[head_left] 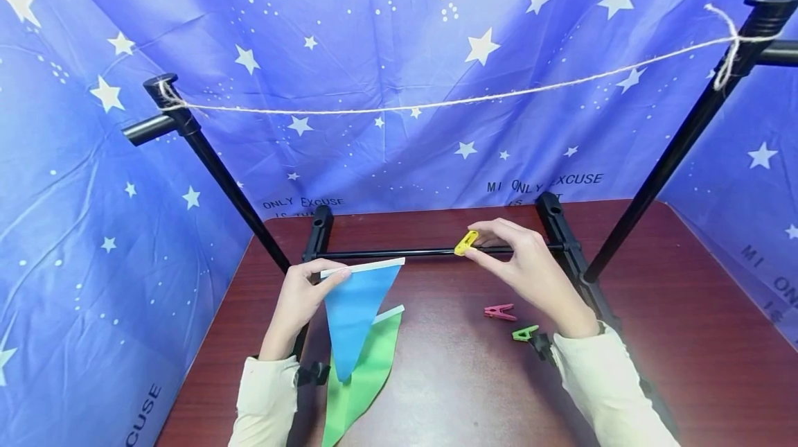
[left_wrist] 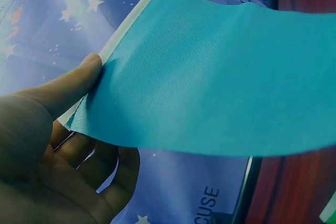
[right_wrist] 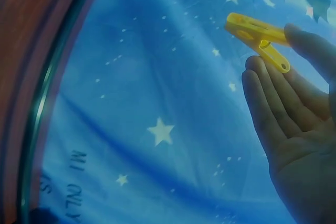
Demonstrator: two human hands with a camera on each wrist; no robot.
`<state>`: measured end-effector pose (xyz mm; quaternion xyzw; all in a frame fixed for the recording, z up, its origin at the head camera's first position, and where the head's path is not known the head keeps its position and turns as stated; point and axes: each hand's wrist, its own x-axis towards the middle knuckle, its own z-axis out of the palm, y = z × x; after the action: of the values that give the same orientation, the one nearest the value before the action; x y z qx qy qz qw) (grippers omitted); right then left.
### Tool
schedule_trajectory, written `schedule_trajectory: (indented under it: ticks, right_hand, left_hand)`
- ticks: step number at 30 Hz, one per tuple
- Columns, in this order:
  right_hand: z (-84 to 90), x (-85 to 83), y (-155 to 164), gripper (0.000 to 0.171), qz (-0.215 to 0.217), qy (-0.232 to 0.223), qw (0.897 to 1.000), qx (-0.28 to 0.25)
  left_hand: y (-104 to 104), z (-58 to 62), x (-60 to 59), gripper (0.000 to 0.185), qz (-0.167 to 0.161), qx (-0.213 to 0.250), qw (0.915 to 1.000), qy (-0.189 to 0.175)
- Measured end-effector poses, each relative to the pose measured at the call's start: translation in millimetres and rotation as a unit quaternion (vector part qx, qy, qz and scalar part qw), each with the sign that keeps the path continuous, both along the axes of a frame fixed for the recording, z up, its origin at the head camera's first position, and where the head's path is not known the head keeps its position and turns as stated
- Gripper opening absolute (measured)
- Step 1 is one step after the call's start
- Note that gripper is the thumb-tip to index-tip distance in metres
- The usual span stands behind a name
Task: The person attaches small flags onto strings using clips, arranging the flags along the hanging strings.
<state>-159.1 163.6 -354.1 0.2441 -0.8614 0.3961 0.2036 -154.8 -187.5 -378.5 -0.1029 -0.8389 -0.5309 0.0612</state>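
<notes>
My left hand [head_left: 303, 298] pinches the white-edged top corner of a blue triangular pennant [head_left: 358, 308], which hangs point down; thumb and fingers grip that strip in the left wrist view too. Below and partly behind it, a green pennant [head_left: 374, 357] with a white edge lies toward the table's left side. Between thumb and fingertips, my right hand [head_left: 530, 270] holds a yellow clothespin [right_wrist: 257, 38] by its handle ends. Pink clothespin [head_left: 499, 312] and green clothespin [head_left: 526, 333] lie on the table below that hand. Above both hands a white string [head_left: 399, 108] runs across.
The string is tied to a left black post [head_left: 218, 166] and a right black post [head_left: 661, 170]. A low black crossbar [head_left: 386, 253] joins the stand's feet on the reddish-brown table [head_left: 455, 391]. Blue star-patterned cloth [head_left: 374, 31] surrounds the back and sides.
</notes>
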Motion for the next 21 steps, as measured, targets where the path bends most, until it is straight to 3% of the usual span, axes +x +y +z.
schedule_trajectory:
  ticks: [5, 17, 21]
  right_hand:
    - [12.0, -1.9, -13.9, 0.032, 0.018, -0.007, 1.000, -0.015]
    - [40.6, -4.6, -34.8, 0.028, 0.044, 0.043, 0.998, 0.006]
    - [47.0, -6.4, -39.6, 0.028, 0.051, 0.061, 0.997, 0.004]
  left_hand:
    - [-3.4, 6.1, 0.0, 0.015, 0.007, 0.004, 1.0000, 0.001]
    - [-6.8, 32.0, 6.5, 0.013, 0.003, 0.031, 0.9993, 0.023]
    - [-9.9, 33.6, 4.6, 0.013, -0.002, 0.044, 0.9984, 0.034]
